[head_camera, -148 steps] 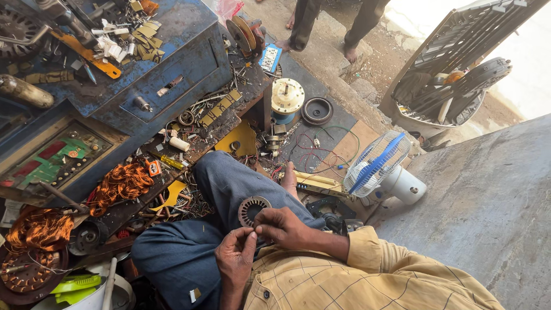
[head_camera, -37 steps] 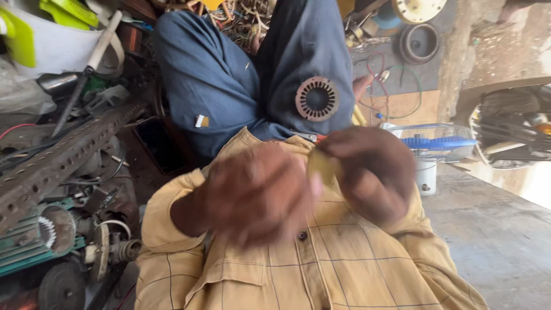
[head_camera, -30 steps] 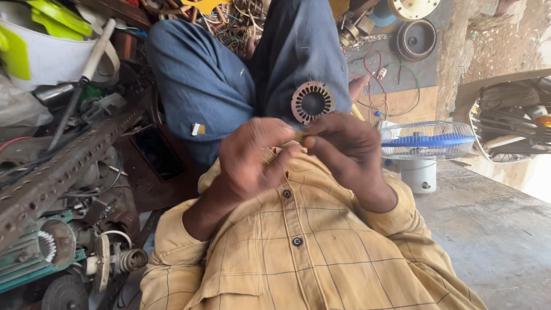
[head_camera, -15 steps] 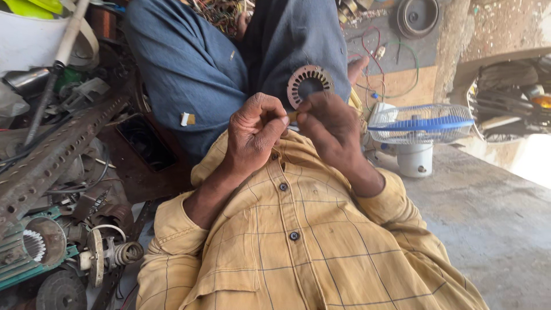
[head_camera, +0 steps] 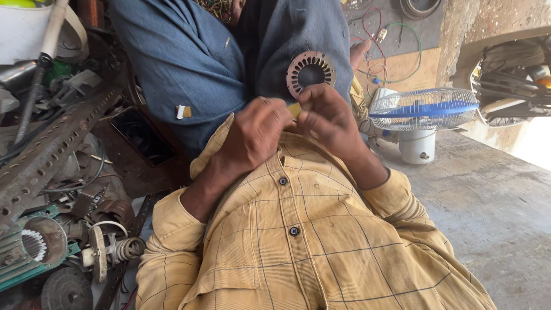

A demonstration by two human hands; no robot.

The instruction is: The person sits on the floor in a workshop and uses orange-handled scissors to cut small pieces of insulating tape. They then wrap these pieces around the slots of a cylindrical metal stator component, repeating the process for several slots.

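A: Hands checked first. A small yellowish strip (head_camera: pixel 295 109) is pinched between the left hand (head_camera: pixel 256 133) and the right hand (head_camera: pixel 327 117), just above the chest of the yellow checked shirt (head_camera: pixel 298 229).

B: Grip state?

A: Left thumb and fingers are closed on one end of the strip, right fingertips closed on the other. Most of the strip is hidden by the fingers, so its length cannot be told.

B: Anything close by?

A: A round metal motor ring (head_camera: pixel 310 72) with slots around its hole is rested on the blue trouser leg (head_camera: pixel 298 40), just beyond the right hand, not touched by either hand.

B: Surroundings?

A: A small white and blue fan (head_camera: pixel 422 112) is seen to the right on the concrete floor (head_camera: pixel 493 206). Scrap metal parts (head_camera: pixel 51 172) are piled on the left, with a perforated angle bar among them. Loose wires (head_camera: pixel 396 46) are laid beyond the knee.
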